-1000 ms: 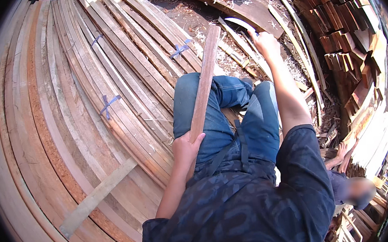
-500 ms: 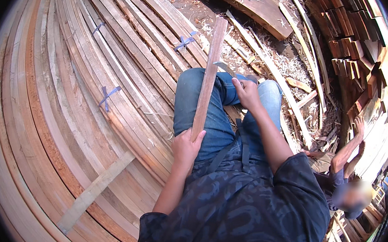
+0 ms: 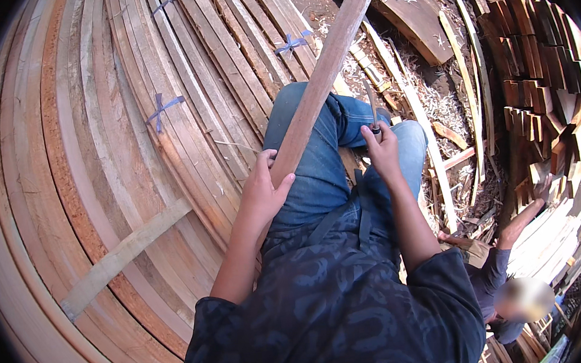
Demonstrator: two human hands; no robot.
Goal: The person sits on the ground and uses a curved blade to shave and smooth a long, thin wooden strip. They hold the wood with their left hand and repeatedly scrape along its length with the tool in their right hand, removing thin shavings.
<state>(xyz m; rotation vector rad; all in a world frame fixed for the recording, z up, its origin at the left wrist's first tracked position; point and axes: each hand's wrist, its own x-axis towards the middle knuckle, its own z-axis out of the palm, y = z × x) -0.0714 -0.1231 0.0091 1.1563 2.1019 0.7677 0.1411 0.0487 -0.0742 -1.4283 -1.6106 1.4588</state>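
My left hand [image 3: 261, 189] is wrapped round the near end of a flat reddish-brown wooden strip [image 3: 322, 87]. The strip slants up and away to the right, over my jeans-clad knee. In my right hand [image 3: 384, 151], above the other leg, is a knife [image 3: 372, 104] with a thin, slightly curved blade and a dark handle. Its blade points away from me, apart from the strip. Part of the handle is hidden in my fingers.
Long boards [image 3: 87, 144] spread across the left, some tied with blue strips [image 3: 162, 112]. A pale crosspiece [image 3: 128, 256] lies over them. Wood shavings [image 3: 404, 95] and loose slats cover the ground ahead. Stacked timber [image 3: 535, 56] stands right; a co-worker [image 3: 496, 281] is at lower right.
The knife has come off the strip, and its blade has swung to point away from me. The strip has tilted further right and turned to show its wider face.
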